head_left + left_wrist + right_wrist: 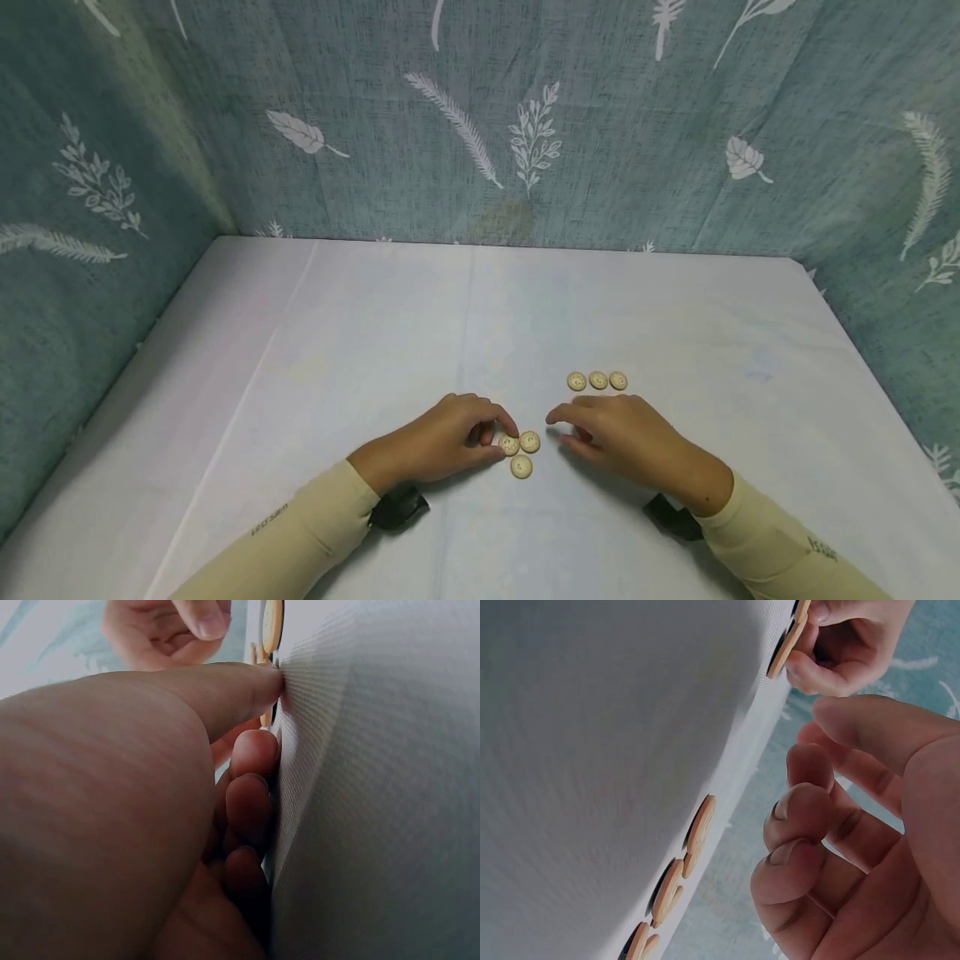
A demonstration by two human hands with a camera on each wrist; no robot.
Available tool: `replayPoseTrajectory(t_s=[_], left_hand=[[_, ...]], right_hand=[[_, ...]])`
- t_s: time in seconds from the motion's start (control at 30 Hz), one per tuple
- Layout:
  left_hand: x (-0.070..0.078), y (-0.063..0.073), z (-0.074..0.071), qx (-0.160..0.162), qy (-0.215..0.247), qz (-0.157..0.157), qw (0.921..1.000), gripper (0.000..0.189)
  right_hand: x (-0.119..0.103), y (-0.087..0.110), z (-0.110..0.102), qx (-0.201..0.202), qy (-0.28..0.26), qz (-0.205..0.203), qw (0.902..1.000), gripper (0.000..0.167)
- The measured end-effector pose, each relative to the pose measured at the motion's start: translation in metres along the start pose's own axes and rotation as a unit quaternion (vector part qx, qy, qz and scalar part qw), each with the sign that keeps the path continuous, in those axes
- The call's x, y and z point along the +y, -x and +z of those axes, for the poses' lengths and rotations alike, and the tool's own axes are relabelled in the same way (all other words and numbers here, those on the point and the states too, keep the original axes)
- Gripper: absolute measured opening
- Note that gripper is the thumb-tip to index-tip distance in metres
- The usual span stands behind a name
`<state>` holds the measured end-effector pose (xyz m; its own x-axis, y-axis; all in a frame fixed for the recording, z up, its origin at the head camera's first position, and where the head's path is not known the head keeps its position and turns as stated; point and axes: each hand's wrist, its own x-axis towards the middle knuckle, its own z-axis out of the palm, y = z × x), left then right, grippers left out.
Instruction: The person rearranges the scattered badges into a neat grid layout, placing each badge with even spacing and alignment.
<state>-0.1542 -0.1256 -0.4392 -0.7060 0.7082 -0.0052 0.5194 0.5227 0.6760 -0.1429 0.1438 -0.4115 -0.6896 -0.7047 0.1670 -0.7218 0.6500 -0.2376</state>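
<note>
Three round wooden buttons lie close together on the white cloth near the middle of the head view. My left hand has thumb and forefinger on opposite edges of the left button, pinching it at the table. Another button is right beside it, and a third button is nearer me. To the right, my right hand hovers with loosely bent fingers and holds nothing. In the right wrist view its fingers are apart from the buttons.
Beyond my right hand, three more wooden buttons lie in a short row. White cloth covers the table. Green leaf-patterned fabric stands along the back and both sides.
</note>
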Motion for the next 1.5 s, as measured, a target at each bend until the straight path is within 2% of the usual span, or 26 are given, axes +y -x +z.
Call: replayPoseTrajectory(t_s=[0.53,0.7,0.87,1.1,1.33,1.5], left_hand=[[0.000,0.000,-0.001,-0.008,0.001,0.000,1.0000,0.017],[0.001,0.000,-0.001,0.000,-0.003,0.006,1.0000,0.017],[0.000,0.000,0.000,-0.002,0.005,-0.001,1.0000,0.016],[0.000,0.000,-0.001,-0.001,-0.002,0.003,1.0000,0.018],[0.001,0.000,-0.001,-0.007,0.003,0.004,1.0000,0.017],[0.001,0.000,0.000,-0.004,0.006,0.003,1.0000,0.018]], right_hand=[[-0.005,0.000,0.001,-0.004,-0.010,-0.018,0.9998,0.022],[-0.006,-0.001,0.002,0.010,-0.005,-0.029,0.9995,0.023],[-0.007,-0.001,0.003,0.000,-0.009,-0.028,0.9996,0.022],[-0.008,0.000,0.005,0.007,0.003,-0.038,0.9992,0.023],[-0.010,0.001,0.006,-0.031,-0.003,-0.026,0.9992,0.025],[-0.011,0.002,0.007,-0.035,-0.003,-0.031,0.9989,0.028]])
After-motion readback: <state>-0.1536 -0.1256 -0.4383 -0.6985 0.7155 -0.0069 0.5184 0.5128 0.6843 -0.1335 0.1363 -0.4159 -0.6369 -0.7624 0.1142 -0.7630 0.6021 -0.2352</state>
